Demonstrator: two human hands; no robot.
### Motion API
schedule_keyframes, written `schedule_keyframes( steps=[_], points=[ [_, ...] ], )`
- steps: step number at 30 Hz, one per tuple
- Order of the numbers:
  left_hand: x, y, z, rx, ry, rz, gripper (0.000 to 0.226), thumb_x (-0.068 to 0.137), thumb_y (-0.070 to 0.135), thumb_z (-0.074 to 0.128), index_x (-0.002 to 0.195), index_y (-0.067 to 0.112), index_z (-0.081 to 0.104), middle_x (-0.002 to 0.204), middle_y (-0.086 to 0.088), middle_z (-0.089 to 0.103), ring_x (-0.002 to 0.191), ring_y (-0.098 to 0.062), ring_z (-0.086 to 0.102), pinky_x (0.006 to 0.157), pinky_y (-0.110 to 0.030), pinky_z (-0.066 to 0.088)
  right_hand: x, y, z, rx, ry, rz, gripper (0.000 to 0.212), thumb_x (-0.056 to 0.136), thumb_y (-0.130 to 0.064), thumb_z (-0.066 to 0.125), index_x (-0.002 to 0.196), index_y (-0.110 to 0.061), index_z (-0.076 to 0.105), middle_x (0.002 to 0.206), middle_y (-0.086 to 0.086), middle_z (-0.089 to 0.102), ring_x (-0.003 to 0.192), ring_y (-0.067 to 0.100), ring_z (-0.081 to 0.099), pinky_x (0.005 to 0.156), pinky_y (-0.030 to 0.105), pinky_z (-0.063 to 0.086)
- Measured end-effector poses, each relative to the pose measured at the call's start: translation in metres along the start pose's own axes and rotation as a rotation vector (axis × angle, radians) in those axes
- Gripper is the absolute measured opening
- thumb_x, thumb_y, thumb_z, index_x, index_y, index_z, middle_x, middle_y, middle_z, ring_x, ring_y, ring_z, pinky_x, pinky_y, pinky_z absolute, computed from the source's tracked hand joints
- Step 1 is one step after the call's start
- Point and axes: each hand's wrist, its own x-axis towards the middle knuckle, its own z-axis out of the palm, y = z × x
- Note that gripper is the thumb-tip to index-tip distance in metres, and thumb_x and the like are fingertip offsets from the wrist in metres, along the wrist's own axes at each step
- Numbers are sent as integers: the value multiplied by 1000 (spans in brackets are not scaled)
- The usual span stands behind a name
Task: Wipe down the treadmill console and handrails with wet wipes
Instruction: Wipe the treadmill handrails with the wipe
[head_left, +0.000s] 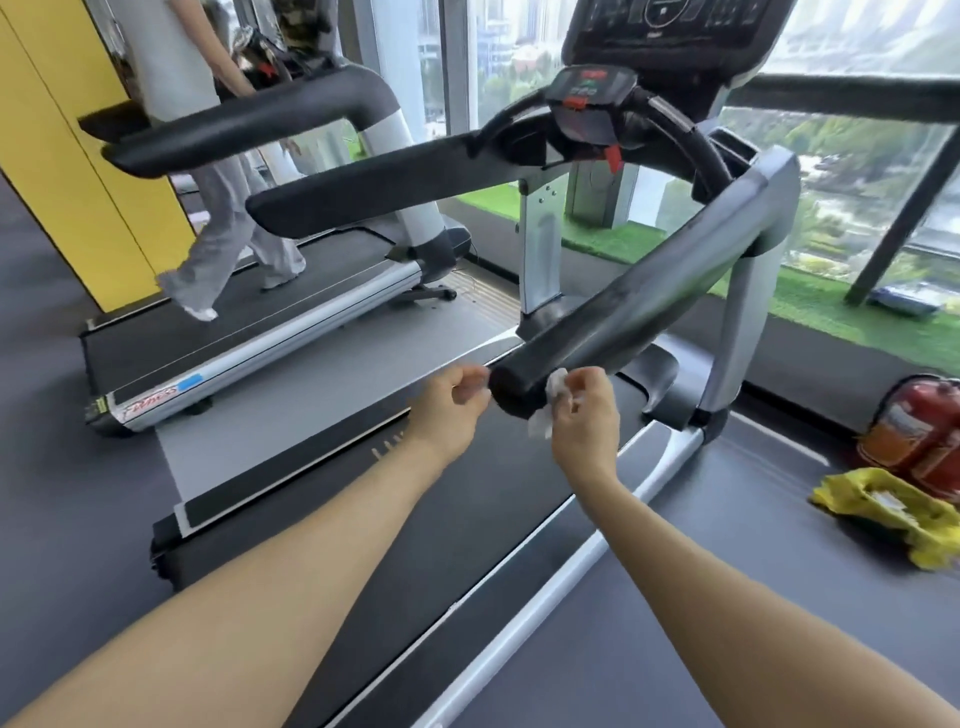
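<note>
Across the middle of the frame, a treadmill (363, 519) stretches from lower centre to its console (670, 31) at the top, its right handrail (639, 301) slanting down to centre. At upper left, another person (218, 197) walks on a second treadmill (249, 332). At lower right, a yellow wipes packet (883, 512) lies on the floor beside a red extinguisher (919, 431). At centre, the right hand (584, 408) pinches a white wet wipe (548, 405) against the handrail's end; the left hand (452, 397), fingers curled, touches that end from the left, and what it holds cannot be told.
</note>
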Motion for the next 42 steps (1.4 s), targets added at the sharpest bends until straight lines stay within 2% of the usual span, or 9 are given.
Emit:
schedule_keyframes(
  steps=[3, 7, 12, 15, 21, 25, 32, 37, 42],
  points=[
    [-10, -16, -18, -29, -19, -45, 24, 93, 7, 54, 116, 9, 60, 99, 0, 56, 88, -13, 51, 77, -20, 40, -24, -20, 17, -47, 60, -19, 9, 91, -6, 45, 95, -11, 51, 102, 0, 50, 84, 21, 51, 72, 31, 35],
    [-10, -26, -44, -80, -55, -101, 16, 95, 13, 53, 110, 14, 59, 95, -1, 59, 83, -14, 52, 72, -22, 42, -58, -61, 38, -79, -124, -256, 10, 88, -3, 50, 95, -6, 57, 102, 2, 53, 81, 21, 51, 71, 32, 39],
    [-1, -15, -81, -249, -107, -108, 13, 96, 30, 52, 87, 25, 61, 90, 0, 62, 83, -18, 55, 78, -34, 44, -36, -117, 48, 53, -172, -184, 13, 89, -11, 56, 102, -12, 58, 96, -1, 59, 82, 16, 58, 73, 27, 47],
    [12, -4, -98, -304, -168, -92, 8, 96, 23, 54, 92, 26, 60, 87, 5, 61, 81, -13, 56, 75, -25, 45, -12, -120, 38, 20, -258, -127, 18, 89, -22, 62, 103, -11, 60, 91, -1, 64, 77, 14, 61, 69, 21, 48],
    [52, 21, -92, -277, -309, -15, 16, 92, 21, 60, 107, 14, 60, 89, 4, 61, 81, -9, 55, 69, -20, 44, 35, -133, 32, 1, -392, -153, 14, 87, -23, 66, 97, -14, 63, 86, -5, 64, 80, 11, 61, 78, 28, 52],
    [94, 25, -77, -283, -245, -43, 13, 91, 28, 62, 96, 16, 62, 83, 2, 63, 75, -11, 56, 67, -23, 43, 77, -132, 41, 131, -501, -107, 11, 85, -10, 67, 96, -10, 63, 80, -4, 61, 72, 16, 61, 81, 39, 56],
    [169, 33, -54, -264, -124, -121, 17, 96, 14, 52, 80, 16, 57, 82, -5, 62, 73, -17, 58, 75, -33, 48, 147, -119, 57, 272, -657, -31, 12, 87, -4, 64, 99, -5, 63, 81, 1, 60, 68, 15, 59, 71, 28, 54],
    [206, 39, -29, -226, -142, -116, 14, 95, 14, 54, 81, 12, 55, 86, -8, 65, 90, -24, 62, 97, -44, 48, 207, -95, 41, -338, -371, -220, 14, 89, -15, 58, 101, -11, 64, 98, 5, 64, 90, 22, 59, 73, 29, 45],
    [237, 37, 3, -208, -224, -106, 17, 79, 27, 64, 85, 12, 58, 100, -13, 67, 106, -30, 63, 101, -46, 45, 248, -71, 21, -691, -217, -136, 21, 92, -12, 50, 110, -7, 59, 119, 11, 46, 115, 30, 41, 89, 39, 42]
  ],
)
